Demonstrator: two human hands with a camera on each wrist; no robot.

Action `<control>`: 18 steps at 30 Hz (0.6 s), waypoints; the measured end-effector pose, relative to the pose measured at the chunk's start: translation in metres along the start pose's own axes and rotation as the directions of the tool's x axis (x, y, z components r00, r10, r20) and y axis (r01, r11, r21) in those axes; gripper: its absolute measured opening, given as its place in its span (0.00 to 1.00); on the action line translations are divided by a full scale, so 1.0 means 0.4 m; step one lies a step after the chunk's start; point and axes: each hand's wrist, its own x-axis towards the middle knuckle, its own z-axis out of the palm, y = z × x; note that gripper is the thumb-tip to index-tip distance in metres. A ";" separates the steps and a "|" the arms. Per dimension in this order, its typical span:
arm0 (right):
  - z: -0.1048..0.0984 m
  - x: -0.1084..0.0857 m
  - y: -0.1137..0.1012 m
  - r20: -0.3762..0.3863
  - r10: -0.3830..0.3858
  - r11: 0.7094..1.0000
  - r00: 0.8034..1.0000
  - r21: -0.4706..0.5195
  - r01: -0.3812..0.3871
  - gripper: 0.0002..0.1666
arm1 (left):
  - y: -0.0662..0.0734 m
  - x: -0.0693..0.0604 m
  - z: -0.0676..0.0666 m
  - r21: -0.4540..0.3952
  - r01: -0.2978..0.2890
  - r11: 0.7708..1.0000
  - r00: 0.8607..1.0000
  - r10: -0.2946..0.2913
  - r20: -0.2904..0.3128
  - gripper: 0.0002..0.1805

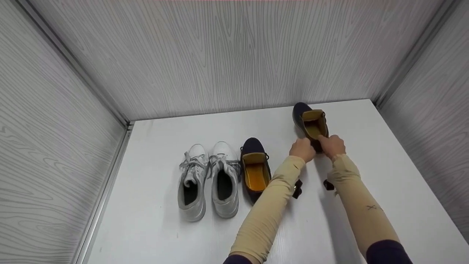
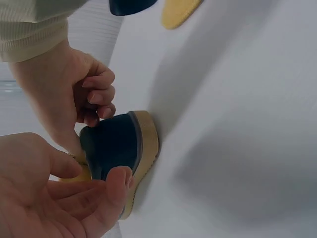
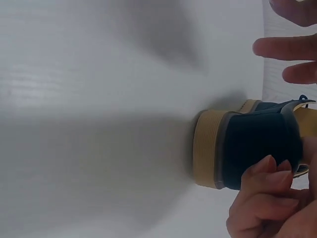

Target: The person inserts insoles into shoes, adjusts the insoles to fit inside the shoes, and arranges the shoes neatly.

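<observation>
A dark navy loafer (image 1: pixel 301 110) with a yellow lining stands near the back edge of the white surface, toe pointing away. My right hand (image 1: pixel 332 146) pinches its heel, thumb inside the opening and curled fingers outside, as the right wrist view shows on the navy heel (image 3: pixel 260 144). Close by on the left is my left hand (image 1: pixel 303 149). In the left wrist view the left hand (image 2: pixel 59 193) has loosely extended fingers by the heel; whether they touch it I cannot tell. The matching loafer (image 1: pixel 253 147) stands farther left, its heel partly behind my left forearm.
A pair of white sneakers with grey laces, left sneaker (image 1: pixel 194 176) and right sneaker (image 1: pixel 223 176), stands left of the nearer loafer. Grey wood-grain panels enclose the white surface (image 1: pixel 146 183) at the back (image 1: pixel 234 55) and both sides. Small black pieces hang at my wrists.
</observation>
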 end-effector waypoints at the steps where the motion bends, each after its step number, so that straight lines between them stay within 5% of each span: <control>1: 0.004 0.004 0.002 -0.006 0.014 0.999 1.000 0.035 -0.014 0.31 | 0.000 0.000 -0.001 0.004 -0.006 1.000 1.000 0.006 0.004 0.11; 6: 0.017 0.017 0.004 -0.024 0.080 0.982 0.996 0.176 -0.075 0.31 | 0.002 0.001 -0.001 0.020 -0.011 1.000 1.000 0.011 0.007 0.10; 11: 0.007 0.004 0.005 -0.046 0.076 0.984 0.996 0.163 -0.067 0.40 | 0.008 -0.003 0.012 0.025 -0.002 1.000 1.000 0.002 0.000 0.12; 18: 0.017 -0.015 0.010 -0.181 -0.047 0.994 0.982 0.091 0.064 0.13 | 0.008 0.005 0.034 -0.010 -0.002 1.000 1.000 0.002 -0.011 0.22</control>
